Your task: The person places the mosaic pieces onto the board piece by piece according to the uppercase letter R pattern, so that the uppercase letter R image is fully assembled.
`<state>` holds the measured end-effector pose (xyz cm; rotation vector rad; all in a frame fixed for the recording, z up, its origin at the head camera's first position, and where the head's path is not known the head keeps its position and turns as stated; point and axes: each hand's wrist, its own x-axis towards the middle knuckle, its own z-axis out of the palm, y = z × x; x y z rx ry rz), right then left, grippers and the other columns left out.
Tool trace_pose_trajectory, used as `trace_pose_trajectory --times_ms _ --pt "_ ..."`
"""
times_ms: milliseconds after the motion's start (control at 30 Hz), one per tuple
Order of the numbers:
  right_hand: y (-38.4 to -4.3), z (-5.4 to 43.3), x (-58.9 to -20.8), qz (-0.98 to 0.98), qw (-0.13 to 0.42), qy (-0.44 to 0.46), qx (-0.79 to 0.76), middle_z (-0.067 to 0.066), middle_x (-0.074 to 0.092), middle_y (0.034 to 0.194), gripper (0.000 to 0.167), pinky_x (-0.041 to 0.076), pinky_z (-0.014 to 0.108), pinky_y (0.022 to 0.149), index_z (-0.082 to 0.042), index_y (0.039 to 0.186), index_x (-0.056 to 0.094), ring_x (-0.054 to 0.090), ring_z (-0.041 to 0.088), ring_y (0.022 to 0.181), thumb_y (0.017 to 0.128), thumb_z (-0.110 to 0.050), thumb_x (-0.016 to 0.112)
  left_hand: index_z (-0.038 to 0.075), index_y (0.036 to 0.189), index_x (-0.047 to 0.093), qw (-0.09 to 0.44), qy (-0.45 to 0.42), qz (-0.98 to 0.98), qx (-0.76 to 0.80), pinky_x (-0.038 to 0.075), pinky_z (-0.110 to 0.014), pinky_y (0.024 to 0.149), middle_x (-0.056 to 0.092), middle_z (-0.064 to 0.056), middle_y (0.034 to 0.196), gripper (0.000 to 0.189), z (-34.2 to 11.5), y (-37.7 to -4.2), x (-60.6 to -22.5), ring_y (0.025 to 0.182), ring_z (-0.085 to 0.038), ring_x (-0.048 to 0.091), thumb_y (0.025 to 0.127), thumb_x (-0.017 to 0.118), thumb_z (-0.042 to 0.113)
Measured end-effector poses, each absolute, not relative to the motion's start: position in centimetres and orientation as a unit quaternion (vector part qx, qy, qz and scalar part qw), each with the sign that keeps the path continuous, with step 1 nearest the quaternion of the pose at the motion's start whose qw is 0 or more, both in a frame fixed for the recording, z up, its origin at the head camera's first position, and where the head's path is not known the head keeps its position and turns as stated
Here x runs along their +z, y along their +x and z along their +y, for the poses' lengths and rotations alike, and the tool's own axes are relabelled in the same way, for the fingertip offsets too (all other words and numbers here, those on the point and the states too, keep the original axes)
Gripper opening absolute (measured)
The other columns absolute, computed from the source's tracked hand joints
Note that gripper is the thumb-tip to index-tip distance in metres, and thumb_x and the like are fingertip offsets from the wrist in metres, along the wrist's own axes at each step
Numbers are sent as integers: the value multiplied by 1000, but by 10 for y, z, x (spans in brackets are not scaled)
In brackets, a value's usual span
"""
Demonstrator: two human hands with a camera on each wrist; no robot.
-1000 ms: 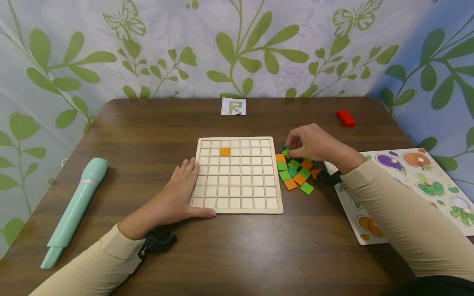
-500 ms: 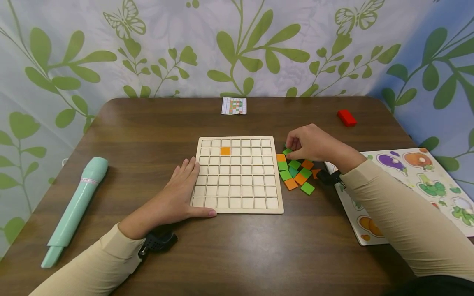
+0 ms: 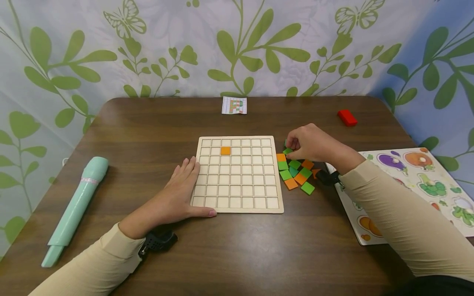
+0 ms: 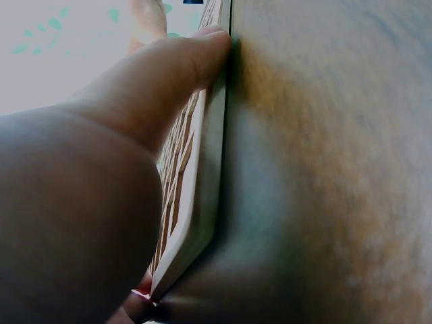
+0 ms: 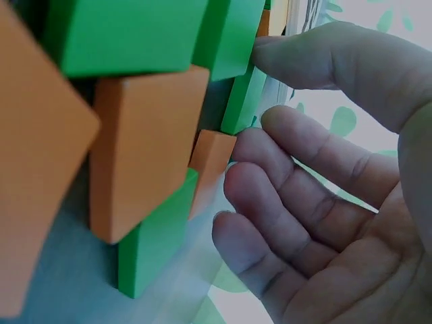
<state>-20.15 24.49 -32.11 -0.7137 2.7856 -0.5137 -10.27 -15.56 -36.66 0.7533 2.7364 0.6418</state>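
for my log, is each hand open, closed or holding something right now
Left hand: open, touching the wooden grid board.
Right hand: curled near a green square tile; whether it grips it cannot be told.

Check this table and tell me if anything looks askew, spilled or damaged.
No spill or damage shows. Only the loose tiles look untidy: jumbled at mixed angles to the right of the grid board, whereas the lone orange tile on it sits squarely in its cell.

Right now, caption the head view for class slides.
One orange tile on the gridded board, right grip at the loose tiles.
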Motion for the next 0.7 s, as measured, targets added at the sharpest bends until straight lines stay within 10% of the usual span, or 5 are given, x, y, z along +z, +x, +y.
trace_pose_trajectory --times_ms 700 --pt "-200 234 -328 961 78 -176 -197 7 70 89 16 57 46 79 -2 96 76 62 26 83 86 -13 81 -9 164 7 119 256 934 219 2 -54 124 -1 -26 172 142 -155 -102 -368 158 -39 -6 77 80 76"
